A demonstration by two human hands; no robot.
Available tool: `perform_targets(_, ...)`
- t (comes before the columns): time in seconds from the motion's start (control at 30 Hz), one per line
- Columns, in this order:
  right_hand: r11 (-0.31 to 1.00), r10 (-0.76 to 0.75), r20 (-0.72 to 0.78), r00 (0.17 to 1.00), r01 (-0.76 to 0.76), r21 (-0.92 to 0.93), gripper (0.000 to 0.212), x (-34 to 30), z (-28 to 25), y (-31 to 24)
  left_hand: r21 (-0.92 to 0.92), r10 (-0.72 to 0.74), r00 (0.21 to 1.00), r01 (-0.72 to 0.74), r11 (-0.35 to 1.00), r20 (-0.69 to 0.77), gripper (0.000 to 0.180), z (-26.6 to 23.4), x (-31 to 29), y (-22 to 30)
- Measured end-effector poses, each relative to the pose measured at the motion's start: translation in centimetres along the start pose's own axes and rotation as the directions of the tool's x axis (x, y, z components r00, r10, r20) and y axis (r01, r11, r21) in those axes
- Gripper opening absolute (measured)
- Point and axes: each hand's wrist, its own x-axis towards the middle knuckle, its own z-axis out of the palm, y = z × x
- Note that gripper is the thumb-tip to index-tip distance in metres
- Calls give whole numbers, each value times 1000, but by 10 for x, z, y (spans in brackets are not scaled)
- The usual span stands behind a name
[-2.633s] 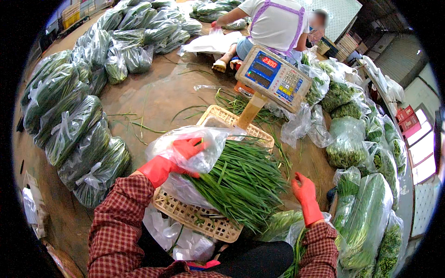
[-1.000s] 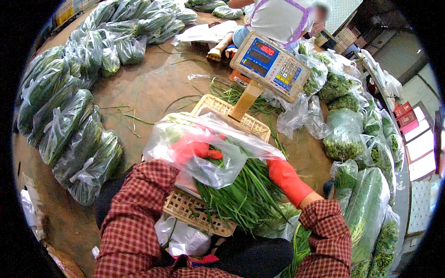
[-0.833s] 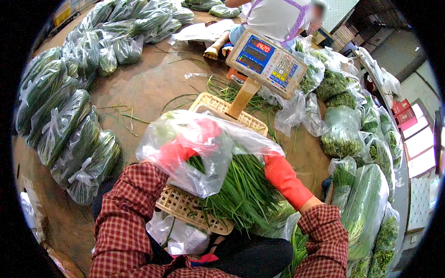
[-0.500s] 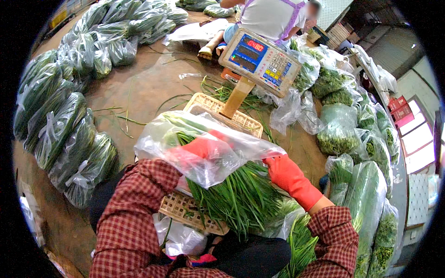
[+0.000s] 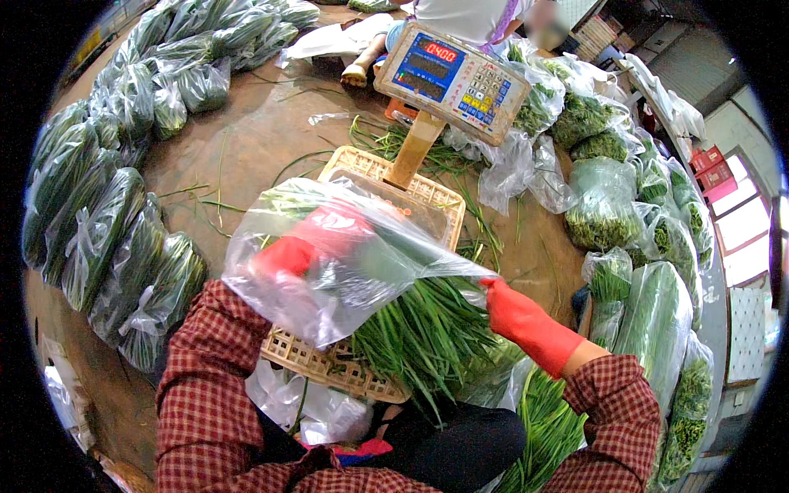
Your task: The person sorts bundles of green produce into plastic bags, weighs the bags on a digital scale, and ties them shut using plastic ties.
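A bunch of chives (image 5: 427, 337), long flat green leaves, lies across the beige plastic basket (image 5: 304, 360) at the scale. A clear plastic bag (image 5: 329, 304) covers its far left end, while the leaf tips hang out toward my lap. Inside the film my left hand (image 5: 316, 238), in a red glove, curls over the bunch; the fingertips are blurred by the plastic. The bag's right edge is stretched tight by my right hand (image 5: 530, 324), also red-gloved, which pinches it between closed fingers.
Beyond the basket stands a scale display (image 5: 452, 82) on a post. Filled bags of greens (image 5: 99, 238) line the left, and more bags (image 5: 604, 205) line the right. Loose chives (image 5: 538, 435) lie by my right knee. Another person (image 5: 460, 16) sits at the back.
My left hand has shifted left and nearer under the film, and the bag spreads further left with it. My right hand moved slightly right, pulling the edge tauter. The display's lit reading changed.
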Motion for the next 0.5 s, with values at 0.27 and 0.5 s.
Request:
perform_targets(0.27, -123, 798, 211, 565, -190, 974, 32, 39, 41, -32, -197, -34, 961, 91, 976, 273, 52, -6, -11, -6)
perform_targets(0.5, -122, 484, 204, 851, -165, 979, 19, 11, 29, -95, -223, -51, 976, 99, 970, 210, 47, 1, -20, -11)
